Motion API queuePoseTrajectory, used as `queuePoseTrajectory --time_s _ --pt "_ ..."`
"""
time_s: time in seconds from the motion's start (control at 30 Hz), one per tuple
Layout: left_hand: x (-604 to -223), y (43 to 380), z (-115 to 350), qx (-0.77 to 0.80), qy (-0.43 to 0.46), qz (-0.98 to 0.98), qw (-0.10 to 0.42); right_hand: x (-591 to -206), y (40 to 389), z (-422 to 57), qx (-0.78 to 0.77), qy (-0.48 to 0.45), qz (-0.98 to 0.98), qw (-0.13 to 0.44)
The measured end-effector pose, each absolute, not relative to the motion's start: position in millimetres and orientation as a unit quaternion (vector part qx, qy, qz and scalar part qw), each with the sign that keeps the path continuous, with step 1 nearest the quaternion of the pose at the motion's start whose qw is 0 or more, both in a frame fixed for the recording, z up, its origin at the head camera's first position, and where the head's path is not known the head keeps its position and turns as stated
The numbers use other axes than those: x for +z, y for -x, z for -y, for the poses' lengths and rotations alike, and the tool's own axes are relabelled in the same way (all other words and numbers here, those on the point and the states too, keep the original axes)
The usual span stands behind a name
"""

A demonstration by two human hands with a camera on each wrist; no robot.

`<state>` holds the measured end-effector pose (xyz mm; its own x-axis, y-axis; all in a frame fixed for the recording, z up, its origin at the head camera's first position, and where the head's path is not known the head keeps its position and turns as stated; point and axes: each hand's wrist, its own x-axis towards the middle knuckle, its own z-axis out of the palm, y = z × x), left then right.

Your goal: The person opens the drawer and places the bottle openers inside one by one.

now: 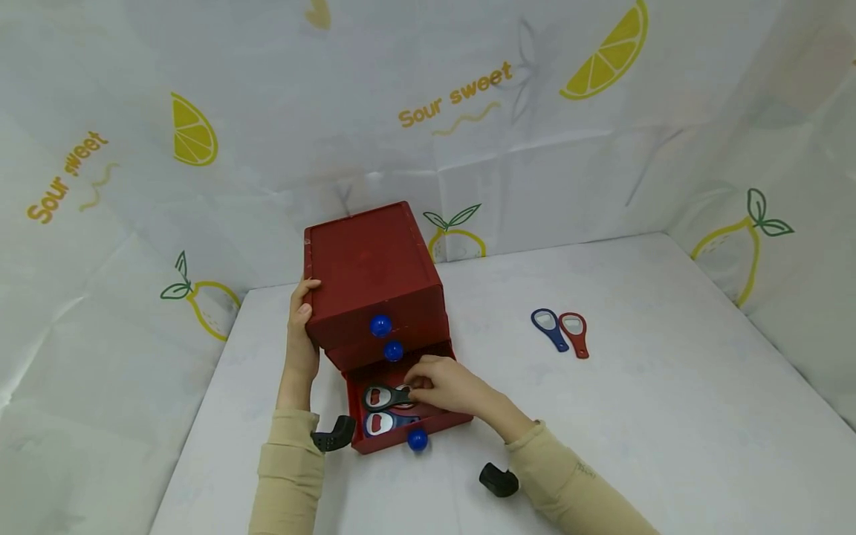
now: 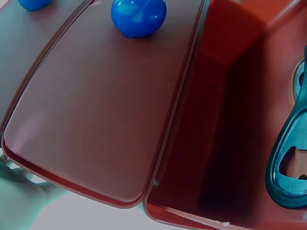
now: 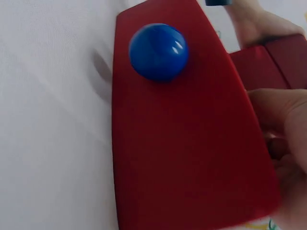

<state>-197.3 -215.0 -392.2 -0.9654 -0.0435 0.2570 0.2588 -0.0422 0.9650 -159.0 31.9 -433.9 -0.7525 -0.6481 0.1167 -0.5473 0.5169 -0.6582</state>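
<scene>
A red drawer cabinet [image 1: 371,260] has its bottom drawer [image 1: 451,422] pulled out. My left hand [image 1: 302,334] lies against the cabinet's left side, fingertips at the top edge. Over the drawer, my right hand [image 1: 444,383] pinches the handle end of a dark green bottle opener [image 1: 376,397]. Its head also shows in the left wrist view. Below it in the drawer lies a blue bottle opener [image 1: 381,424]. Another opener is mostly hidden under the dark green one and my fingers. In the right wrist view, the drawer front [image 3: 187,143] covers part of my curled fingers.
A blue bottle opener [image 1: 550,329] and a red bottle opener [image 1: 575,334] lie side by side on the white table [image 1: 635,416], right of the cabinet. Blue round knobs [image 1: 417,440] stick out from the drawer fronts. A lemon-printed sheet [image 1: 281,111] hangs behind.
</scene>
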Motion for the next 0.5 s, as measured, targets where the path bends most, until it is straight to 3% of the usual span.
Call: queuePoseTrajectory --time_s 0.17,0.5 --pt "-392 197 215 -0.720 0.079 0.682 0.106 -429 159 -62 -0.399 0.329 -0.854 0.050" --pt "-392 198 215 -0.724 0.075 0.677 0.103 -434 175 -122 -0.404 0.252 -0.878 -0.056"
